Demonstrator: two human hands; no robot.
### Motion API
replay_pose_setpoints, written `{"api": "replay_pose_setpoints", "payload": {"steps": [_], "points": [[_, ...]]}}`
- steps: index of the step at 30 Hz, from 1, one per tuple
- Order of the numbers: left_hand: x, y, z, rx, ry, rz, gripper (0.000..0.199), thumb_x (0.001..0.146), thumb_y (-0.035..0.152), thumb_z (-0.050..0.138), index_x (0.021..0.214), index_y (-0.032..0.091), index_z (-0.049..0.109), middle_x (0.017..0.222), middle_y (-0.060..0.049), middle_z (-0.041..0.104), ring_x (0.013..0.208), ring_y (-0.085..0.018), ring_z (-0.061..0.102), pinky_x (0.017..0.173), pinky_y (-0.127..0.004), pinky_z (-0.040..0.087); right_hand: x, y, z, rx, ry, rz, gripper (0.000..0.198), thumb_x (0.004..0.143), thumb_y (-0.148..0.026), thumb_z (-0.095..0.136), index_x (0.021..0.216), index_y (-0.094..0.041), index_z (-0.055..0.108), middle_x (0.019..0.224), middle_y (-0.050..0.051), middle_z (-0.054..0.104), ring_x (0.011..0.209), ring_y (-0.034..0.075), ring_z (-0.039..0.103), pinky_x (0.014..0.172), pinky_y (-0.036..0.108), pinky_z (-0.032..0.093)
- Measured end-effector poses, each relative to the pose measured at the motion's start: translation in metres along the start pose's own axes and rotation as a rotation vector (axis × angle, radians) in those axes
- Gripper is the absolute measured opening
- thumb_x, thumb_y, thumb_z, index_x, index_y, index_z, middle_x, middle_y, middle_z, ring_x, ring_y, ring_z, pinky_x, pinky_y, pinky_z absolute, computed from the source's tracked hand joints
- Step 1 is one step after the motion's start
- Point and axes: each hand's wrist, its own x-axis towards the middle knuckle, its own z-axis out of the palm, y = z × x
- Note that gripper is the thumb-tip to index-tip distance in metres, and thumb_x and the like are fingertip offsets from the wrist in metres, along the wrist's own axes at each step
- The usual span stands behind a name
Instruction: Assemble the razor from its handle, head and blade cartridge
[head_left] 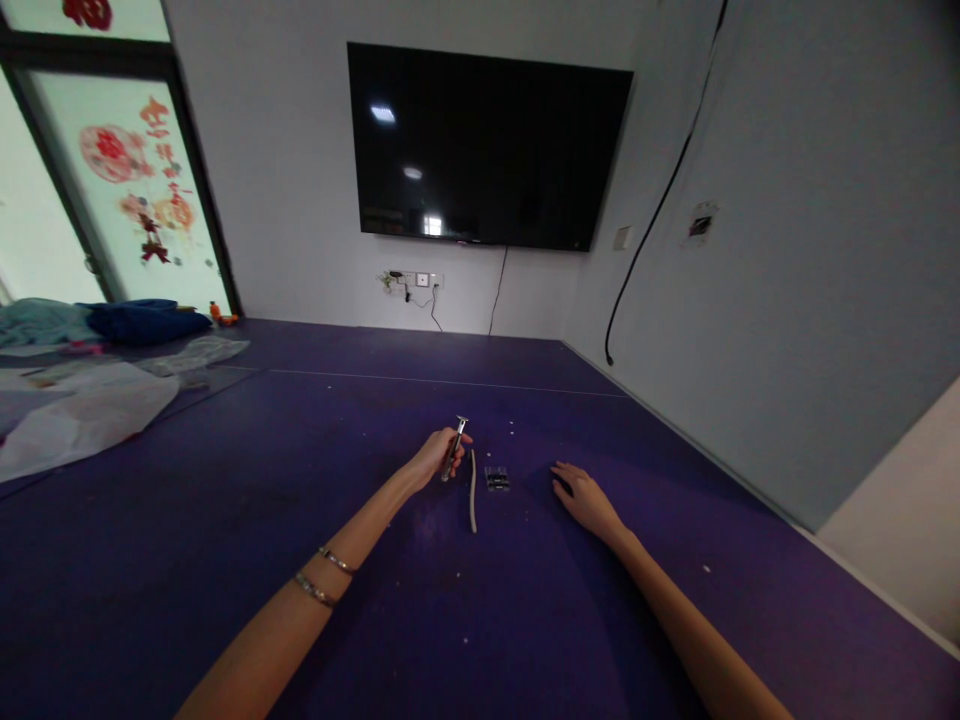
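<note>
My left hand [441, 455] is closed around the handle of a razor [454, 446], which is held tilted with its T-shaped metal head upward. Just right of that hand, a thin, slightly curved pale stick or piece of tubing [472, 495] lies on the purple surface [420, 620]. Beside it is a small clear pack [496, 479] with dark pieces inside, too small to make out. My right hand [585, 498] lies palm down to the right of the pack, apart from it, fingers stretched out and holding nothing.
Clear plastic sheeting [97, 410] and blue cloth [146, 320] lie at the far left, near a small orange object [217, 312]. A black cable [651, 225] hangs along the right wall. A television [487, 150] is mounted ahead. White specks dot the surface.
</note>
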Motion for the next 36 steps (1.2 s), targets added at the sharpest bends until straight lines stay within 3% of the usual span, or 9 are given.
{"api": "replay_pose_setpoints", "payload": {"steps": [6, 10, 12, 15, 18, 24, 29, 36], "points": [[-0.016, 0.018, 0.005, 0.094, -0.066, 0.05, 0.021, 0.079, 0.024, 0.045, 0.092, 0.013, 0.058, 0.063, 0.001, 0.053, 0.051, -0.009, 0.051, 0.047, -0.021, 0.042, 0.005, -0.005, -0.007, 0.026, 0.061, -0.05, 0.039, 0.083, -0.029, 0.042, 0.115, -0.013, 0.058, 0.122, 0.015, 0.055, 0.116, 0.025, 0.047, 0.097, 0.042, 0.037], [-0.028, 0.029, 0.007, 0.149, -0.107, 0.118, 0.021, 0.079, 0.025, 0.052, 0.095, 0.013, 0.057, 0.072, -0.003, 0.06, 0.062, -0.011, 0.058, 0.053, -0.022, 0.044, 0.013, -0.039, -0.029, 0.032, 0.152, -0.075, 0.029, 0.082, -0.028, 0.044, 0.102, -0.017, 0.063, 0.107, 0.013, 0.061, 0.104, 0.025, 0.053, 0.089, 0.039, 0.041], [-0.032, 0.033, 0.007, 0.171, -0.121, 0.143, 0.023, 0.077, 0.026, 0.055, 0.096, 0.012, 0.057, 0.078, -0.006, 0.063, 0.067, -0.013, 0.061, 0.057, -0.023, 0.046, 0.016, -0.064, -0.039, 0.047, 0.094, -0.035, 0.026, 0.084, -0.029, 0.042, 0.093, -0.018, 0.064, 0.096, 0.01, 0.064, 0.093, 0.022, 0.057, 0.079, 0.032, 0.044], [-0.036, 0.036, 0.009, 0.186, -0.101, 0.171, 0.024, 0.076, 0.027, 0.058, 0.096, 0.012, 0.057, 0.083, -0.008, 0.065, 0.072, -0.015, 0.063, 0.057, -0.023, 0.046, 0.018, -0.102, -0.047, 0.046, -0.101, 0.039, 0.028, 0.084, -0.035, 0.042, 0.083, -0.02, 0.065, 0.079, 0.005, 0.067, 0.072, 0.017, 0.061, 0.062, 0.025, 0.041], [-0.036, 0.036, 0.012, 0.206, -0.042, 0.196, 0.023, 0.074, 0.025, 0.06, 0.093, 0.013, 0.057, 0.082, -0.008, 0.066, 0.07, -0.016, 0.064, 0.053, -0.022, 0.045, 0.018, -0.133, -0.042, 0.021, -0.262, 0.05, 0.03, 0.083, -0.04, 0.045, 0.077, -0.02, 0.067, 0.073, 0.004, 0.067, 0.067, 0.016, 0.062, 0.056, 0.023, 0.037], [-0.037, 0.035, 0.022, 0.2, 0.044, 0.197, 0.019, 0.068, 0.018, 0.066, 0.082, 0.014, 0.053, 0.068, -0.002, 0.065, 0.061, -0.014, 0.063, 0.052, -0.022, 0.045, 0.018, -0.168, -0.018, -0.076, -0.327, 0.056, 0.036, 0.084, -0.044, 0.041, 0.079, -0.018, 0.067, 0.083, 0.01, 0.069, 0.079, 0.023, 0.065, 0.063, 0.028, 0.044], [-0.037, 0.033, 0.025, 0.213, 0.034, 0.226, 0.019, 0.066, 0.017, 0.067, 0.074, 0.015, 0.05, 0.062, 0.0, 0.062, 0.058, -0.013, 0.061, 0.051, -0.022, 0.045, 0.023, -0.177, -0.004, -0.149, -0.337, 0.077, 0.04, 0.085, -0.042, 0.038, 0.09, -0.015, 0.067, 0.092, 0.015, 0.068, 0.085, 0.029, 0.065, 0.069, 0.037, 0.048], [-0.034, 0.03, 0.023, 0.244, 0.009, 0.262, 0.023, 0.062, 0.02, 0.069, 0.069, 0.015, 0.047, 0.06, 0.002, 0.059, 0.054, -0.011, 0.058, 0.051, -0.023, 0.044, 0.026, -0.176, 0.003, -0.164, -0.345, 0.089, 0.035, 0.085, -0.03, 0.037, 0.091, -0.014, 0.068, 0.091, 0.016, 0.069, 0.084, 0.025, 0.065, 0.07, 0.033, 0.047]]}}
